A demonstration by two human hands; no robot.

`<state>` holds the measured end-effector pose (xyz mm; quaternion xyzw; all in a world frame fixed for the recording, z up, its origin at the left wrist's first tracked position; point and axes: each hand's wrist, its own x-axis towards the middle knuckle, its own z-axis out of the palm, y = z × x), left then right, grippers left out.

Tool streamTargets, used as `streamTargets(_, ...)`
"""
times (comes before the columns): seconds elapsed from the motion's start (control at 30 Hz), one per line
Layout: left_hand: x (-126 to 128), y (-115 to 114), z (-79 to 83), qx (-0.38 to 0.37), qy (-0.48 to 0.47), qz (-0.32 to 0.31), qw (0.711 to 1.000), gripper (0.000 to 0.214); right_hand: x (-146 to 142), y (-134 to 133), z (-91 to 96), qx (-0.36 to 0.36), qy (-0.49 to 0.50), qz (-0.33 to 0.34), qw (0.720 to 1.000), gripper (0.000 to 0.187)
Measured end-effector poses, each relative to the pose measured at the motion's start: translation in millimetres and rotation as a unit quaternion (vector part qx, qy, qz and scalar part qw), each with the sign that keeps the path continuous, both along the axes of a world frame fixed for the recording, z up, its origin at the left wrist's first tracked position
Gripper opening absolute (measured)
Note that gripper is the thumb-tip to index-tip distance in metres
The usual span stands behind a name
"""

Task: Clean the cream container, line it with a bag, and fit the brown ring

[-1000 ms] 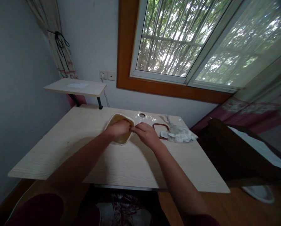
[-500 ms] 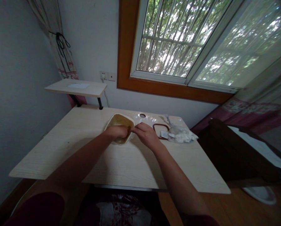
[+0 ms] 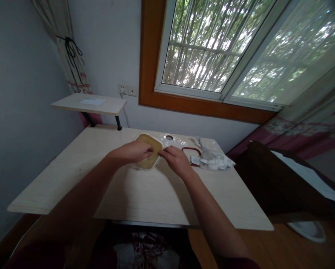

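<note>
A rounded-square cream tray with a shiny amber inside [image 3: 148, 162] sits on the pale wood-grain bench [image 3: 145, 196], near its far edge; the left hand [image 3: 132, 152] lies half-curled across the tray, fingers draped over its top; the right hand [image 3: 176, 160] is half-closed, fingertips pinched at the tray's right rim; I cannot tell whether either has real hold; clear plastic film [image 3: 174, 141] lies just beyond, and a dark red oval ring [image 3: 191, 150] touches a crumpled translucent plastic bag [image 3: 215, 160].

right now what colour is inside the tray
Golden tan inside the tray, best in the head view.
</note>
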<state>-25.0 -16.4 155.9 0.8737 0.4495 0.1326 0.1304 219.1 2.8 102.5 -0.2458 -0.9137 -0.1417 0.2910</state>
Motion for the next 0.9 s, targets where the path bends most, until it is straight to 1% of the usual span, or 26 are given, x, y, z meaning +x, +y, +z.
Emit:
streamTargets(0.03,-6.1,-8.8,12.7,0.003,-0.015,0.001,1.000,0.026,0.7,-0.3,-0.6,-0.004,0.001,-0.001,1.000,0.021)
streamTargets(0.07,-12.4,-17.4,23.8,0.016,-0.037,0.016,0.999,0.027,1.5,-0.6,-1.1,-0.009,0.001,-0.002,1.000,0.022)
streamTargets(0.1,-18.7,-25.2,32.4,0.037,-0.060,0.047,0.996,0.028,2.2,-0.9,-1.5,-0.014,0.002,-0.002,1.000,0.022)
streamTargets(0.13,-24.7,-31.7,37.8,0.065,-0.080,0.086,0.991,0.029,2.8,-1.2,-1.9,-0.019,0.003,-0.002,1.000,0.023)
streamTargets(0.17,-30.2,-36.3,39.6,0.091,-0.095,0.126,0.983,0.030,3.4,-1.6,-2.2,-0.023,0.005,-0.001,1.000,0.024)
streamTargets(0.23,-38.8,-40.1,33.5,0.114,-0.111,0.185,0.970,0.032,4.3,-2.3,-2.7,-0.027,0.006,0.001,1.000,0.024)
streamTargets(0.3,-43.3,-38.5,19.1,0.105,-0.120,0.222,0.962,0.031,5.1,-3.2,-3.0,-0.030,0.003,-0.002,1.000,0.025)
streamTargets(0.4,-42.9,-33.5,-3.3,0.058,-0.104,0.240,0.963,0.022,6.9,-4.2,-3.5,-0.035,-0.007,-0.007,0.999,0.025)
streamTargets(0.5,-38.1,-31.0,-17.6,0.035,-0.113,0.249,0.961,0.014,9.0,-4.8,-3.3,-0.042,-0.019,-0.018,0.999,0.026)
streamTargets(0.6,-32.4,-29.3,-26.1,0.030,-0.153,0.255,0.954,0.016,10.1,-7.8,0.0,-0.066,-0.042,-0.059,0.995,0.031)
streamTargets(0.7,-26.4,-26.3,-31.6,0.015,-0.181,0.244,0.953,0.021,8.1,-16.5,7.2,-0.116,-0.066,-0.104,0.986,0.039)
streamTargets(0.8,-19.4,-23.2,-34.2,0.006,-0.192,0.230,0.954,0.025,0.3,-27.6,14.6,-0.149,-0.049,-0.142,0.977,0.042)
streamTargets(0.83,-16.9,-22.4,-34.6,0.005,-0.194,0.226,0.955,0.026,-4.0,-30.2,15.9,-0.152,-0.043,-0.144,0.977,0.041)
streamTargets(0.9,-12.0,-21.2,-35.5,0.008,-0.201,0.219,0.955,0.026,-14.7,-31.9,16.2,-0.145,-0.048,-0.126,0.980,0.040)
